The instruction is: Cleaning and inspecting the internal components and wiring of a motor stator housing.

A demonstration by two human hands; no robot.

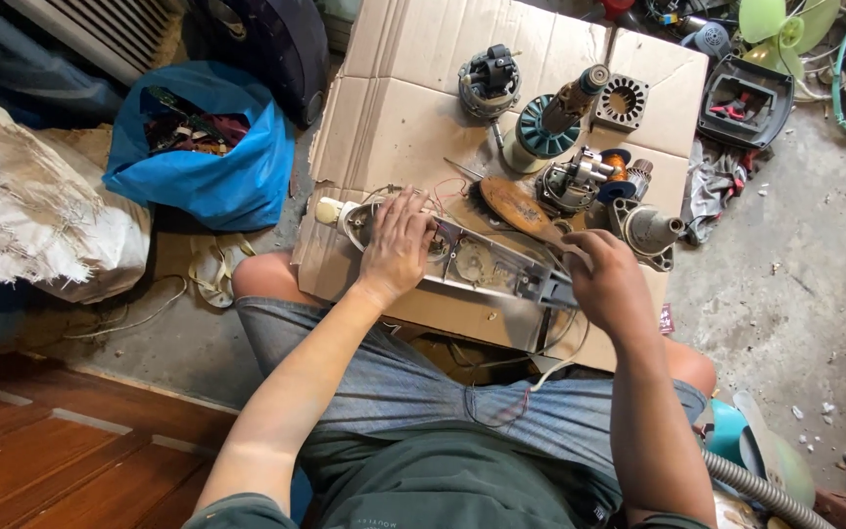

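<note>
Head view | I see left hand flat, fingers spread, pressing opened grey appliance housing on cardboard sheet | right hand closed around housing's right end | motor parts just beyond.

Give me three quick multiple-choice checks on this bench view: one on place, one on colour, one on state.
1. Where does the left hand rest?
A. on the opened grey housing
B. on the blue bag
C. on the floor

2. What colour is the plastic bag beside the cardboard?
A. red
B. blue
C. white

3. How is the grey housing?
A. sealed shut
B. open, insides showing
C. wrapped in cloth

Answers: 1 A, the palm lies flat on it; 2 B, it is plainly blue; 3 B, wires and parts show inside.
</note>
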